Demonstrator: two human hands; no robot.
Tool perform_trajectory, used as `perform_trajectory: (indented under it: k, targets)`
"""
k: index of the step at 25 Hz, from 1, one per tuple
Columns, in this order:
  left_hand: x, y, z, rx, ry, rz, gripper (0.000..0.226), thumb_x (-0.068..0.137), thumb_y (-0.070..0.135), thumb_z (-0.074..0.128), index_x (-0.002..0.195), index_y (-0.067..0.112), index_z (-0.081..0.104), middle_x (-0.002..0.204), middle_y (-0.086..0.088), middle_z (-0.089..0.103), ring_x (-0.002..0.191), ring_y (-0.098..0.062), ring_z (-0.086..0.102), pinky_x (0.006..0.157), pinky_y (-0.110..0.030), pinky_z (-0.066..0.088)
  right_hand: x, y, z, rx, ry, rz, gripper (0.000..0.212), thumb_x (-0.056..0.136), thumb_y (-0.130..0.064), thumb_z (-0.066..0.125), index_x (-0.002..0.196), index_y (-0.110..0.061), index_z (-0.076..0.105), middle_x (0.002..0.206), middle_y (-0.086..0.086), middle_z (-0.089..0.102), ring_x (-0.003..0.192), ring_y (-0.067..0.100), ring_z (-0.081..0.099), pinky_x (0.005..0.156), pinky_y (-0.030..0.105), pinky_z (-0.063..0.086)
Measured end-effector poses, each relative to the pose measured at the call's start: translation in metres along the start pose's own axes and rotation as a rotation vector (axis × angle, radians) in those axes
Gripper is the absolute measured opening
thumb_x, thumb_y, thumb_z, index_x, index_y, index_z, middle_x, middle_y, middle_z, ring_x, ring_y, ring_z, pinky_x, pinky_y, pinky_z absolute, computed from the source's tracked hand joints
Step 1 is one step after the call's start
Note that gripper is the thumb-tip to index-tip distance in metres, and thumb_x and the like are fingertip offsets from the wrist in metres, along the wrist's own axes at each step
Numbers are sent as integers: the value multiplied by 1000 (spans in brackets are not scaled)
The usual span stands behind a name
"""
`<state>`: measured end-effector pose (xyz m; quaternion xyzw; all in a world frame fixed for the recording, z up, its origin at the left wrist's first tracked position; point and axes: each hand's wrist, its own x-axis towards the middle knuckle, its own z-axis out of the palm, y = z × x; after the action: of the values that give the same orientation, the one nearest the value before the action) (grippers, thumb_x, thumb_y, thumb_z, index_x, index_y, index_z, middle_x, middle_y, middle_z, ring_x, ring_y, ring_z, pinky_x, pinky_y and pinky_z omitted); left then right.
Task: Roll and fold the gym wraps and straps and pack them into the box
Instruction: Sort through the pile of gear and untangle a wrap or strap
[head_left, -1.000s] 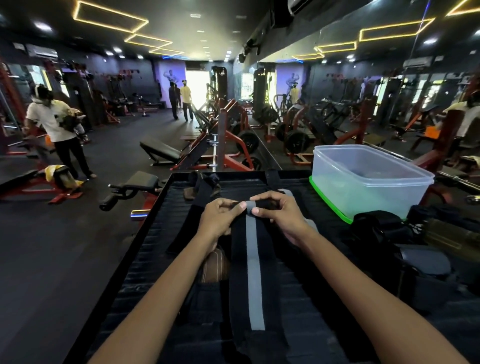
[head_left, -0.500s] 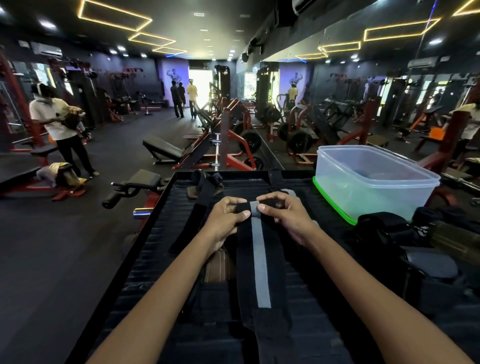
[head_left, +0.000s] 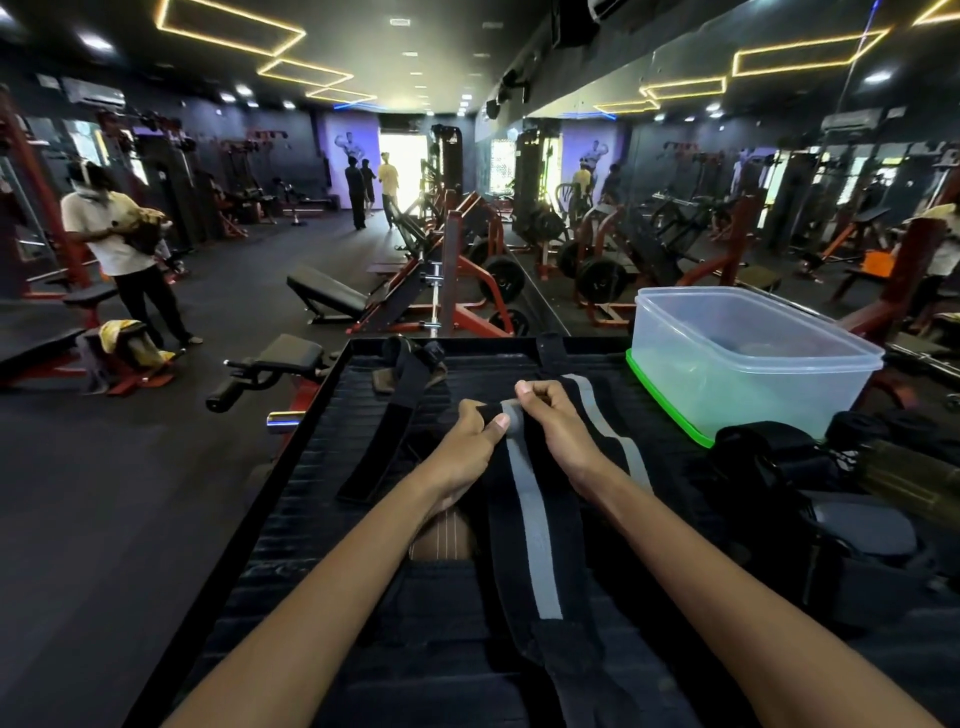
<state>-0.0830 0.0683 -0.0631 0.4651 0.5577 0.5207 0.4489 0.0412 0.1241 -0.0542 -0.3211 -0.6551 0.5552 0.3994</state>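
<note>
Left hand (head_left: 467, 441): I pinch the rolled end of the wrap (head_left: 535, 525).
Right hand (head_left: 550, 421): I grip the same roll.
Wrap: tail trails toward me.
Box (head_left: 753, 364): right of grip, apart.

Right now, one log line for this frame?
step: rolling wrap end | left hand: pinches wrap | right hand: pinches wrap | box: open, contents unclear

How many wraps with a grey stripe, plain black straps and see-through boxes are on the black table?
Black wraps with a grey stripe: 2, one held by the left hand and right hand, one beside it
Plain black straps: 1
Clear boxes: 1
Total: 4
The dark pile at the right is too unclear to count.
</note>
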Motion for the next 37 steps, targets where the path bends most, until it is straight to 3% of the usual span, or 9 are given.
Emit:
perform_trajectory:
  k: [5,8,15,18,21,26,31,34,37]
  targets:
    - [-1,1,-2,57,41,53,27,101,26,42,125,14,36,125,3,50,122,-10,45,104,-31,39,6,1,-8,-57,-93,78,31,96,-49,47,103,-19,51,107,-2,58,105,12,54,95,30,42]
    - [-6,5,2,235,162,111,21,100,26,45,117,13,41,108,3,54,103,-9,52,79,-21,42,8,0,-16,-99,-115,105,32,91,-48,57,81,-19,52,86,2,56,84,17,53,81,32,43]
    - [-4,2,-7,-197,132,-7,15,96,25,56,91,12,60,101,-10,67,96,-20,65,84,-33,53,3,7,-20,-48,-109,-29,13,82,-14,74,91,-18,65,99,3,63,96,13,59,91,28,47]
    - [-4,3,-7,-138,240,68,6,91,8,60,89,14,61,91,-6,64,84,-17,61,74,-30,49,9,16,-20,30,-105,57,19,78,-23,78,92,-18,68,102,10,68,102,25,64,96,39,49]
    - [-3,3,-5,-72,252,117,17,88,1,63,90,17,61,89,-2,64,84,-17,60,69,-29,49,10,20,-20,52,-78,98,21,82,-34,74,82,-16,64,84,1,69,83,15,65,83,33,51]
    - [-8,5,2,-217,167,-5,23,92,14,61,114,9,54,99,-2,65,85,-12,66,56,-21,55,7,15,-26,161,-83,80,16,83,-4,71,89,-14,61,89,5,66,86,18,64,88,38,53]
    - [-8,3,1,-237,126,-26,9,99,18,49,97,11,54,97,-6,62,68,-10,67,55,-21,56,7,17,-28,170,-164,62,27,81,8,67,93,-14,59,92,5,63,90,16,61,92,32,50]
    - [-8,3,2,-197,181,28,9,98,10,49,91,14,50,93,-2,59,75,-11,61,53,-19,54,7,21,-23,190,-122,132,18,86,-15,70,100,-12,60,104,11,69,101,24,66,99,39,49]
    - [-6,0,8,-3,203,89,5,101,19,45,96,18,43,98,0,55,82,-9,55,61,-23,49,9,22,-16,112,-91,187,49,86,-49,64,111,-8,58,123,13,65,115,26,61,106,43,44]
